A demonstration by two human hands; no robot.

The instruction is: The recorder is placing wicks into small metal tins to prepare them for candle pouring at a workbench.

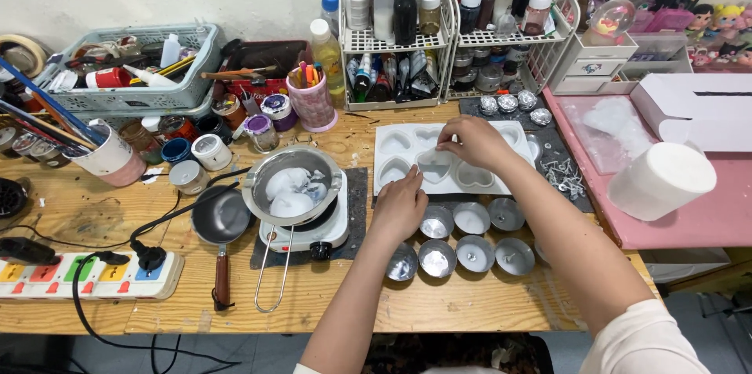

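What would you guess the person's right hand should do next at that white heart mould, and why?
Probably lift clear: the right hand has its fingertips in a middle cavity of the white heart mould, while the left hand rests at its front edge, steadying it.

Worn wooden tabletop, pale planks, scuffed and stained. Directly on it, left to right: multicoloured power strip at the near edge, black cables trailing off it; small black saucepan with a brown wooden handle; dark grey mat carrying a white single-burner hotplate, metal strainer bowl on top of that. White silicone mould with heart-shaped cavities lies centre. Just in front of it, 2 rows of round silver tealight cups. Along the back: grey plastic basket, pink pen cup, white wire rack of bottles. Pink board abuts the right end.
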